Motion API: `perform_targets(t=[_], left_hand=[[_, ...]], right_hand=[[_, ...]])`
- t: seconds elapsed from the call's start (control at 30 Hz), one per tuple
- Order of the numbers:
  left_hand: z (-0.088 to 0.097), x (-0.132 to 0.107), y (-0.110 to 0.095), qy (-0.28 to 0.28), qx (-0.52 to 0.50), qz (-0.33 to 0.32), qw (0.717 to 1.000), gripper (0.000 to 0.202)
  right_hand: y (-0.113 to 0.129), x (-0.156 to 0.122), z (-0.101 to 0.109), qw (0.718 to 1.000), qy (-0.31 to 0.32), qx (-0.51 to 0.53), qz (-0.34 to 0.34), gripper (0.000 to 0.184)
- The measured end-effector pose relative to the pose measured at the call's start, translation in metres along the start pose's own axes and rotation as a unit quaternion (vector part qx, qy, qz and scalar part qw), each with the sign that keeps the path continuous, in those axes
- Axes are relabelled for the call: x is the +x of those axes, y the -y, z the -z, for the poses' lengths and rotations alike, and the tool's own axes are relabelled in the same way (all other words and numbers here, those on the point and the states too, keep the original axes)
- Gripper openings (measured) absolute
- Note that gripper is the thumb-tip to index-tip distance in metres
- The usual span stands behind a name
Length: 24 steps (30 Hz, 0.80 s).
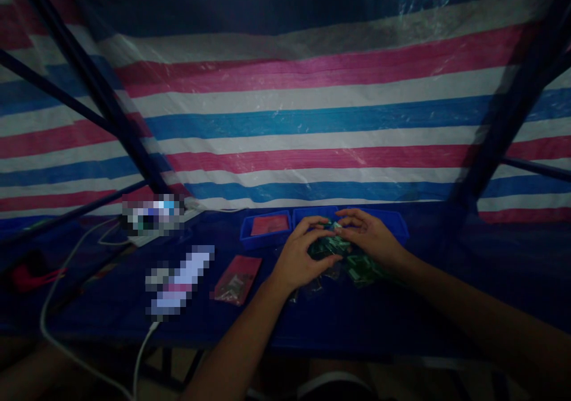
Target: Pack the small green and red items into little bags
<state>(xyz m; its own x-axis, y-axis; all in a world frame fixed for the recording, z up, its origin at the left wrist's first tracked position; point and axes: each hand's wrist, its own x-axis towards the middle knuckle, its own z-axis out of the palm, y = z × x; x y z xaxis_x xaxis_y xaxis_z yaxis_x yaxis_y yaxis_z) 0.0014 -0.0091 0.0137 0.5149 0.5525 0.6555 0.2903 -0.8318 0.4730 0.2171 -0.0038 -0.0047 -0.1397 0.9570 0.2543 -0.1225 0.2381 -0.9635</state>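
Note:
In the head view, my left hand (300,257) curves round the left side of a bunch of shiny green packets (329,246), its thumb along the near side. From the right, my right hand (372,235) bends over the same bunch, fingertips at its upper edge and close to my left fingers. Another green packet (362,270) lies on the table just below my right hand. Small clear bags (316,285) lie under and in front of my left hand; their contents are too dark to make out. The fingers partly hide the bunch.
A blue tray (243,235) holds pink packets (270,225); more blue trays (399,225) stand behind my hands. A pink packet (241,276) lies left of my forearm. Further left are a blurred phone (185,279) on a white cable (143,350) and a power strip (156,231).

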Motion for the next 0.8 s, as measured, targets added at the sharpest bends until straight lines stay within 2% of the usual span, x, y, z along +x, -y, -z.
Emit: perform_targets(t=[0.13,0.27,0.33,0.43,0.6,0.67,0.8], left_hand=[[-0.0017,-0.001,0.0022,0.03,-0.007,-0.008,1.0,0.046],[-0.0015,-0.0014,0.0056,0.001,-0.002,0.015,1.0,0.02],[-0.0008,-0.0016,0.0073,-0.023,0.013,0.042,0.999,0.017],[-0.0007,-0.0018,0.0086,-0.05,0.02,0.09,0.995,0.026],[-0.0023,-0.0005,0.006,-0.036,-0.061,0.138,0.988,0.047],[-0.0017,0.0001,0.0041,-0.037,-0.055,0.125,0.99,0.048],[0.0003,-0.0006,0.0018,-0.008,0.0,0.04,0.999,0.047]], right_hand=[[0.0004,-0.0001,-0.0012,1.0,0.002,-0.019,-0.007,0.055],[0.0008,-0.0002,-0.002,0.999,0.004,-0.03,-0.013,0.046],[0.003,-0.0016,-0.0026,0.999,0.013,-0.041,-0.027,0.041],[0.0063,-0.0046,-0.0037,0.997,0.042,-0.068,-0.024,0.04],[0.0057,-0.0047,-0.0038,0.996,0.044,-0.072,0.01,0.041],[0.0054,-0.0032,-0.0031,0.998,0.032,-0.062,0.012,0.042],[0.006,-0.0018,-0.0023,0.999,0.011,-0.043,-0.01,0.047]])
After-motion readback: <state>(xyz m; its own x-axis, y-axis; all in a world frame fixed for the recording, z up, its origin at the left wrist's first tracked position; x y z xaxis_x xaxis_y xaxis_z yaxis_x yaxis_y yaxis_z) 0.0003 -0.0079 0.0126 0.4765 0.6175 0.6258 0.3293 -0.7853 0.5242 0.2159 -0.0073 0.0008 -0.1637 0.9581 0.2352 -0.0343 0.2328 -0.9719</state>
